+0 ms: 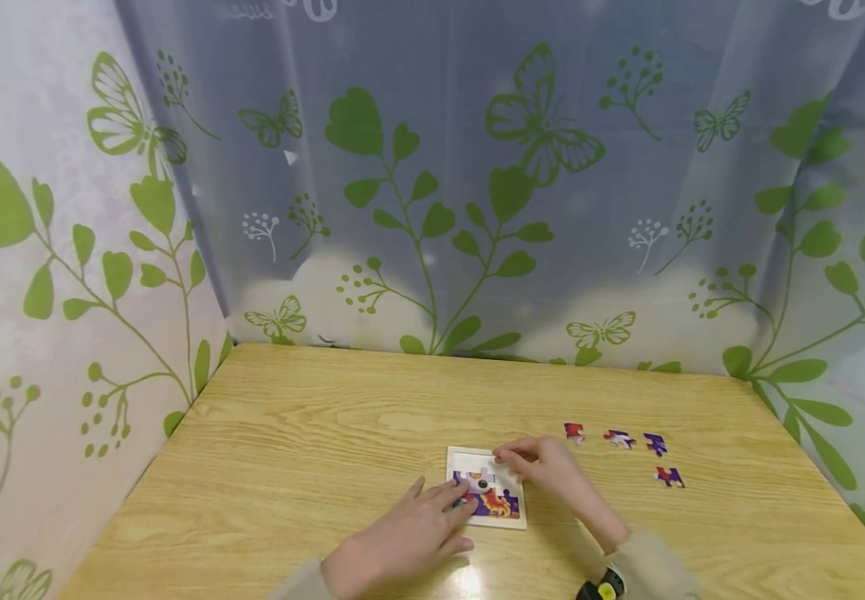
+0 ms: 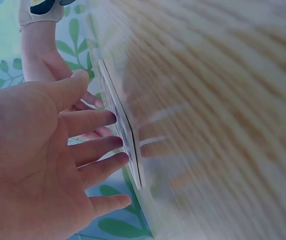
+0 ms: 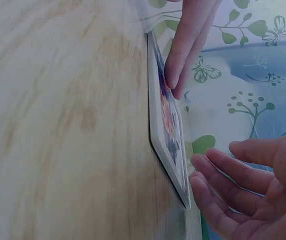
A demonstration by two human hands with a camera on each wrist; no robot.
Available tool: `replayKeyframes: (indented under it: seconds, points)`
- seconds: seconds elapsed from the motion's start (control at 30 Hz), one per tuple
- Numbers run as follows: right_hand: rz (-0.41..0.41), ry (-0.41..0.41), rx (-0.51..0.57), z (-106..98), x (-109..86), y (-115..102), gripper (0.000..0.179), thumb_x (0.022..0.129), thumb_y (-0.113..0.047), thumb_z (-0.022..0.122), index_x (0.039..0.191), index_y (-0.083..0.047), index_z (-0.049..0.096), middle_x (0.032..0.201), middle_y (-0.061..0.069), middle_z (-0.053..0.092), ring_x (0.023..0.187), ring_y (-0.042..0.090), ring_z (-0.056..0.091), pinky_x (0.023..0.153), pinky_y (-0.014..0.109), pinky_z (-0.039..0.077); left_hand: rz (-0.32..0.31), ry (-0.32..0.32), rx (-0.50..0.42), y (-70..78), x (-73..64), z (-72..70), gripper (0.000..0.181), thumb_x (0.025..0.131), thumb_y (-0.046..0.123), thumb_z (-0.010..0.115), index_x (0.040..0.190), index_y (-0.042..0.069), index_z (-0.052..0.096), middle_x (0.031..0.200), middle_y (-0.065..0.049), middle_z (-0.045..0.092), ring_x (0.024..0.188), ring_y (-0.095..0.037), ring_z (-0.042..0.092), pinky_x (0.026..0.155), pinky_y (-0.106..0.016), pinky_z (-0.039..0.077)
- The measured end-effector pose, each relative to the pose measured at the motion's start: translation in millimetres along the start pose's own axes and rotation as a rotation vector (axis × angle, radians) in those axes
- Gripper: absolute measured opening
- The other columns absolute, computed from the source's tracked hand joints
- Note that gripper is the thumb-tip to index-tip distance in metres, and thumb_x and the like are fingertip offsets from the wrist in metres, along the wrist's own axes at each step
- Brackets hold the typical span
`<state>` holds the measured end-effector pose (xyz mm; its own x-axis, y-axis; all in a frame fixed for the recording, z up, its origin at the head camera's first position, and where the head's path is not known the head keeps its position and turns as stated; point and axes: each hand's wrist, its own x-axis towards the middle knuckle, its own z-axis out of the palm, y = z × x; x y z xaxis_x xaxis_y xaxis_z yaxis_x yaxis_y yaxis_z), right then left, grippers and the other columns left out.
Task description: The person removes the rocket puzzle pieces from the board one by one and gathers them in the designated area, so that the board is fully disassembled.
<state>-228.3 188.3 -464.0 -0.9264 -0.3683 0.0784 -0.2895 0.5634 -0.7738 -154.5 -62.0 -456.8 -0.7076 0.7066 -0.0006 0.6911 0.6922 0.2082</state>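
A small white-framed puzzle tray lies on the wooden table, partly filled with purple and orange pieces. My left hand lies flat beside it, its straight fingers touching the tray's left edge. My right hand reaches over the tray's far right corner, fingertips on a pale piece there. In the right wrist view the right hand has loosely extended fingers by the tray's edge, and the left hand's fingers press on the puzzle's face.
Several loose puzzle pieces lie to the right of the tray: a red one, a mixed one and two purple ones. Curtains printed with green leaves and butterflies enclose the table on three sides.
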Motion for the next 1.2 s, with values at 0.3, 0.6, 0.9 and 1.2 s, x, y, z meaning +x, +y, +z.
replayKeyframes:
  seconds: [0.3, 0.6, 0.9, 1.2]
  points:
    - [-0.014, -0.044, -0.060, 10, 3.1, -5, 0.028, 0.101, -0.024, 0.062, 0.113, -0.002, 0.076, 0.107, 0.015, 0.076, 0.076, 0.015, 0.068, 0.065, 0.021, 0.055, 0.005, -0.009, 0.013, 1.4, 0.7, 0.5, 0.057, 0.105, 0.046, 0.048, 0.151, 0.013, 0.049, 0.161, -0.007, 0.037, 0.148, -0.025, 0.037, 0.118, -0.059, 0.031]
    - [0.003, -0.041, -0.085, 12, 3.3, -8, 0.026, 0.101, -0.024, 0.063, 0.112, -0.006, 0.077, 0.111, 0.013, 0.075, 0.097, 0.027, 0.072, 0.082, 0.038, 0.060, 0.012, -0.004, 0.038, 2.4, 0.2, -0.9, 0.057, 0.104, 0.047, 0.048, 0.150, 0.014, 0.050, 0.160, -0.006, 0.039, 0.147, -0.024, 0.039, 0.116, -0.059, 0.033]
    - [0.000, -0.052, -0.002, 11, 6.1, -9, 0.024, 0.098, -0.018, 0.067, 0.117, -0.005, 0.075, 0.115, 0.016, 0.073, 0.095, 0.026, 0.071, 0.080, 0.034, 0.059, 0.025, -0.002, 0.052, 1.0, 1.6, 0.5, 0.056, 0.105, 0.046, 0.048, 0.150, 0.013, 0.050, 0.160, -0.007, 0.039, 0.147, -0.025, 0.039, 0.115, -0.060, 0.036]
    - [0.025, -0.066, 0.134, 16, 5.2, -10, 0.032, 0.089, -0.006, 0.076, 0.121, -0.001, 0.071, 0.112, 0.019, 0.072, 0.094, 0.033, 0.074, 0.078, 0.035, 0.062, 0.018, -0.006, 0.074, 0.5, 2.0, 0.6, 0.058, 0.104, 0.050, 0.048, 0.151, 0.015, 0.050, 0.160, -0.005, 0.039, 0.147, -0.024, 0.039, 0.114, -0.060, 0.037]
